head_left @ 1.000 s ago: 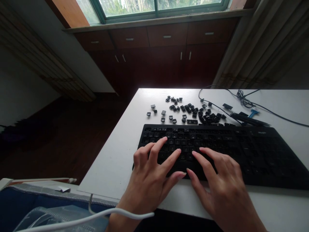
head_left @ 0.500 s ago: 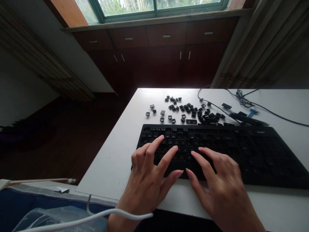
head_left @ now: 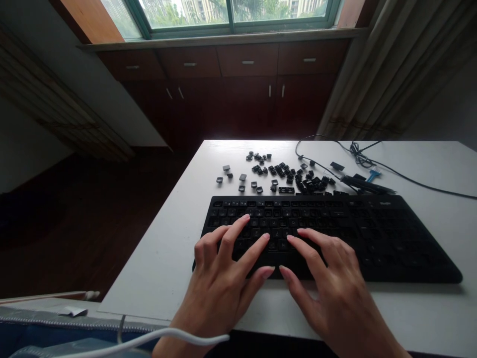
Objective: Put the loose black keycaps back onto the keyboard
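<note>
A black keyboard (head_left: 406, 248) lies across the white table, with dark gaps where keycaps are off in places. My left hand (head_left: 219, 278) rests over its left part, fingers spread and fingertips on the keys. My right hand (head_left: 335, 283) is beside it over the middle keys, also with fingers apart. Both thumbs are near the keyboard's front edge, tips close but not touching. Neither hand grips anything. Behind the keyboard lie many loose black keycaps (head_left: 313, 185), some upturned, and a longer keycap (head_left: 286, 190). Keys beneath my hands are hidden.
A small blue tool (head_left: 373, 175) lies behind the keyboard, near a long dark piece (head_left: 368, 186). A black cable (head_left: 417, 178) runs along the table's far side. A white cord (head_left: 167, 335) crosses the lower left foreground. Wooden cabinets (head_left: 231, 104) stand beyond the table.
The camera view has shifted, so the table and keyboard appear slightly further left and lower. My hands keep nearly the same pose on the keys.
</note>
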Demonstrator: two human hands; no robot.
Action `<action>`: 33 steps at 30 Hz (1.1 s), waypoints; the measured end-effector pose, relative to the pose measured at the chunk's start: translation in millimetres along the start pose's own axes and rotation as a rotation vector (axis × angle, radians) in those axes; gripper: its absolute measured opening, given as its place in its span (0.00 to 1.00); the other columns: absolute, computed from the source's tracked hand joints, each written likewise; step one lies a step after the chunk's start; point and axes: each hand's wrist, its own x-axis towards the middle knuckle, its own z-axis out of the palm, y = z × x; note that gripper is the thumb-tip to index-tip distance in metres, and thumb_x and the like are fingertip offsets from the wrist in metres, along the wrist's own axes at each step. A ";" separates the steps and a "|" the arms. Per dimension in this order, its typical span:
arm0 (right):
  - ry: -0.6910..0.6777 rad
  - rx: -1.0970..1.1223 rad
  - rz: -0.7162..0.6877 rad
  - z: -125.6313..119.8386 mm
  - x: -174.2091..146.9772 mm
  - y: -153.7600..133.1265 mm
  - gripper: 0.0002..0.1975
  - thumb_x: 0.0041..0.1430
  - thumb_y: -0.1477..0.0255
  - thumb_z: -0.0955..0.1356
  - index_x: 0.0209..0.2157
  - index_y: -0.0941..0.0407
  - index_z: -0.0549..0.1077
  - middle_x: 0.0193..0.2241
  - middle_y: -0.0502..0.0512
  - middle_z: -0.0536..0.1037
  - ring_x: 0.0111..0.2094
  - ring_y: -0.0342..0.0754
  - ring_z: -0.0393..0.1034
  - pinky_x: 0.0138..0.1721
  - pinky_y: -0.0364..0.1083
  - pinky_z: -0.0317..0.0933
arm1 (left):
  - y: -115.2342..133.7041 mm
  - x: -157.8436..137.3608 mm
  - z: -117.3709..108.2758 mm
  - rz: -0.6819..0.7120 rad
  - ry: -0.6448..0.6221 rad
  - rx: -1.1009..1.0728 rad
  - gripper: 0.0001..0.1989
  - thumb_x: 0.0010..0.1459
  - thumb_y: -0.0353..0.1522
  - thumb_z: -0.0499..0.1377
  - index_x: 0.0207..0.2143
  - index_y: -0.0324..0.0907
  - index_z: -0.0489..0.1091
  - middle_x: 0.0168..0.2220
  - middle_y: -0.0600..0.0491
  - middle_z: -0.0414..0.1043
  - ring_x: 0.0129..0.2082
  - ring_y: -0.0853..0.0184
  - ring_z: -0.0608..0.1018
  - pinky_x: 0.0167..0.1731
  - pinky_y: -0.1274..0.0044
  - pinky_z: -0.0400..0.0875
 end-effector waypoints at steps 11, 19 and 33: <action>-0.079 -0.322 -0.002 -54.2 74.1 164.9 0.24 0.66 0.53 0.63 0.52 0.55 0.72 0.49 0.65 0.74 0.47 0.64 0.70 0.43 0.60 0.64 | 0.7 -2.1 -1.9 0.000 -0.042 -0.013 0.23 0.65 0.40 0.58 0.62 0.54 0.65 0.68 0.47 0.52 0.59 0.51 0.62 0.56 0.57 0.63; -0.187 -0.252 -0.018 -42.4 77.5 198.1 0.20 0.65 0.54 0.66 0.46 0.53 0.76 0.40 0.59 0.78 0.34 0.53 0.72 0.31 0.51 0.63 | 1.1 -2.1 -1.8 0.001 -0.059 -0.007 0.24 0.65 0.41 0.57 0.63 0.55 0.64 0.69 0.49 0.50 0.59 0.51 0.61 0.57 0.57 0.62; -0.178 -0.162 -0.016 -33.6 77.8 215.1 0.18 0.65 0.56 0.65 0.47 0.53 0.75 0.42 0.58 0.78 0.37 0.54 0.75 0.36 0.52 0.69 | 3.4 0.7 -3.9 -0.003 -0.058 -0.003 0.23 0.65 0.37 0.59 0.62 0.52 0.66 0.69 0.48 0.50 0.59 0.51 0.61 0.55 0.58 0.65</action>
